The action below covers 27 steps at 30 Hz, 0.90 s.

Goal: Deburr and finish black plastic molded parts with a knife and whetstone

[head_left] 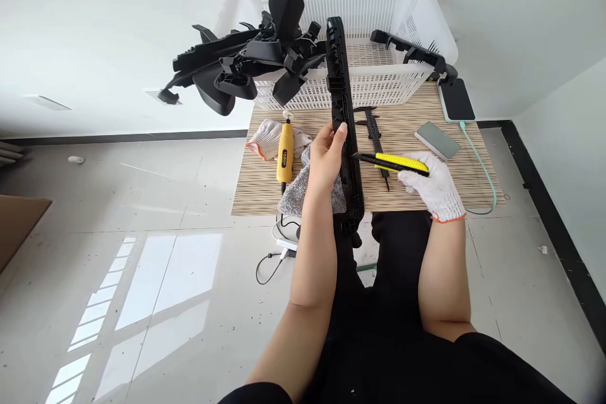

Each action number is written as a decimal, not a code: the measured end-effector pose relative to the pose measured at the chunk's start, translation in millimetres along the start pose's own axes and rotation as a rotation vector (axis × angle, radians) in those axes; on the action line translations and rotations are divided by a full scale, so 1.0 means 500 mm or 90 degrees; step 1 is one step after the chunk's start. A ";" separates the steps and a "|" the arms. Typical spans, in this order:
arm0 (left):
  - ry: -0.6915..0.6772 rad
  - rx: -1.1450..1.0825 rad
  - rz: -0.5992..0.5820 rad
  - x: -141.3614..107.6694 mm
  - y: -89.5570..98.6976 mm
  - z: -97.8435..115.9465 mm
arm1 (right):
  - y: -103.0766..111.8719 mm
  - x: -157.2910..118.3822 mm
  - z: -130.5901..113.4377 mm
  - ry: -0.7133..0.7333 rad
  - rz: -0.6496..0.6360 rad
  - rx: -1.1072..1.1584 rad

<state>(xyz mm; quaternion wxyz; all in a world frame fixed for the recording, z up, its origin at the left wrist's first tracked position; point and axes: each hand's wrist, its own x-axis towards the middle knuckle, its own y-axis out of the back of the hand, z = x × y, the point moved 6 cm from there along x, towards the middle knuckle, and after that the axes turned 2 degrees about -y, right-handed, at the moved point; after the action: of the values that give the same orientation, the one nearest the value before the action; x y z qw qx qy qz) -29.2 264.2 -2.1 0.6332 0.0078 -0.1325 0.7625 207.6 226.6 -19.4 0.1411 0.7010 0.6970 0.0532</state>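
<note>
My bare left hand (327,154) is closed around a long black plastic part (339,85), which stands lengthwise over the table's front edge. In my right hand (433,184), covered by a white knit glove with an orange cuff, is a yellow and black utility knife (398,163). Its tip points left and lies close to the part's right edge; I cannot tell whether they touch. Behind the knife, a dark caliper (373,129) rests on the table. Left of my left hand are a grey cloth (296,192) and a yellow power tool (285,154).
A white plastic basket (379,85) stands at the back, with a heap of black plastic parts (255,57) jutting over its left side and another black part (411,50) across its right. A white glove (267,139), grey-green box (438,140) and charging phone (457,101) lie on the wood-patterned table (255,192).
</note>
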 end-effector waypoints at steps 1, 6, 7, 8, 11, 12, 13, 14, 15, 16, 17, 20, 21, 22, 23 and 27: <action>0.001 0.000 0.000 0.000 0.000 -0.001 | -0.004 0.000 -0.001 0.001 -0.018 -0.011; 0.002 -0.001 0.005 0.001 0.002 -0.008 | 0.007 0.003 0.000 0.000 0.055 0.018; 0.003 -0.001 0.004 0.001 0.002 -0.009 | 0.002 0.003 0.000 -0.004 0.028 0.011; 0.004 0.000 0.003 0.001 0.003 -0.010 | -0.005 0.002 0.000 -0.007 -0.009 -0.002; 0.000 0.012 0.003 0.001 0.003 -0.010 | -0.010 0.000 -0.002 -0.009 -0.021 -0.013; -0.003 0.019 0.003 0.001 0.003 -0.010 | -0.006 -0.001 -0.003 -0.007 0.007 -0.001; -0.006 0.024 0.003 0.001 0.003 -0.009 | -0.003 -0.002 -0.004 -0.005 0.029 0.013; -0.007 0.028 0.002 0.001 0.003 -0.008 | -0.004 -0.002 -0.005 -0.007 0.029 0.019; -0.006 0.029 0.003 0.001 0.003 -0.008 | -0.008 -0.002 -0.005 -0.009 0.010 0.014; -0.005 0.030 0.003 0.000 0.003 -0.007 | -0.014 -0.002 -0.005 -0.012 -0.021 0.002; -0.003 0.031 0.003 0.000 0.003 -0.007 | -0.018 -0.002 -0.005 -0.014 -0.042 -0.010; -0.004 0.042 0.003 0.000 0.003 -0.007 | -0.011 -0.001 -0.007 -0.015 -0.004 -0.003; -0.005 0.046 0.004 0.000 0.003 -0.007 | -0.008 -0.001 -0.008 -0.014 0.015 0.008; -0.005 0.048 0.004 0.001 0.003 -0.008 | -0.008 -0.001 -0.008 -0.015 0.013 0.012; -0.005 0.048 0.004 0.001 0.003 -0.009 | -0.012 -0.002 -0.008 -0.017 -0.007 0.007; 0.000 0.051 0.003 0.001 0.002 -0.010 | -0.013 -0.001 -0.006 -0.019 -0.018 0.000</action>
<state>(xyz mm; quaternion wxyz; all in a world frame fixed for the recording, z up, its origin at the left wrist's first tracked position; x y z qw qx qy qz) -29.7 265.3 -7.1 0.6309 0.0327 -0.1018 0.7685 200.3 226.3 -18.1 0.1525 0.6918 0.7047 0.0405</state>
